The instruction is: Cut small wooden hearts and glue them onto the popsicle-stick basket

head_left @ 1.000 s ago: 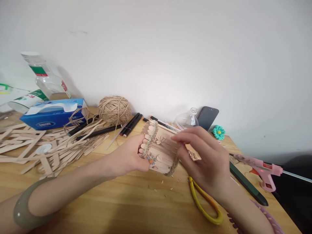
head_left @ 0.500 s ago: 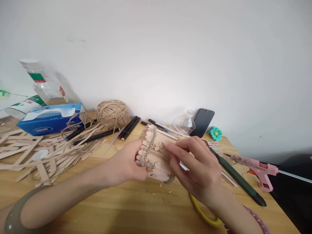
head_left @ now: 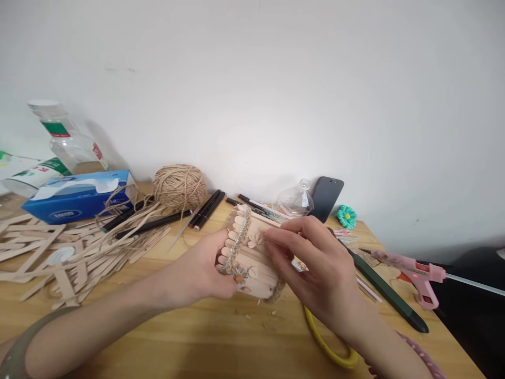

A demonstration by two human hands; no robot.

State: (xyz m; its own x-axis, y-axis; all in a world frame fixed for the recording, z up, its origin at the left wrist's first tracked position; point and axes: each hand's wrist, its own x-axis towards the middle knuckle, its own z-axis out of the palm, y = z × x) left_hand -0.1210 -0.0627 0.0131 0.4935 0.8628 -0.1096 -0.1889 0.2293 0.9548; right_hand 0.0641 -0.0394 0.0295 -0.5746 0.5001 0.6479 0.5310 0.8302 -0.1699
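Note:
My left hand (head_left: 209, 266) is wrapped round the end of a holder made of wooden craft sticks (head_left: 260, 258), which lies tilted above the table. Sparkly twine runs along its rounded stick ends, and a small grey flower with an orange centre (head_left: 239, 275) sits near my left thumb. On its upper side are pale petal-shaped wood pieces (head_left: 255, 240). My right hand (head_left: 311, 263) has thumb and fingertips pinched together right at those petals. Whatever is between these fingertips is hidden or too small to make out.
Loose craft sticks (head_left: 79, 263) and a blue tissue pack (head_left: 79, 197) cover the left side. A twine ball (head_left: 179, 187), black markers (head_left: 209, 209), a clear glass vessel (head_left: 298, 200) and a phone (head_left: 327, 197) stand behind. At right are a pink glue gun (head_left: 414, 271) and yellow-handled scissors (head_left: 329, 347).
The whole view has shifted slightly. My right fingertips stay at the petals, with the fingers a little more bent; my left hand keeps its hold on the holder.

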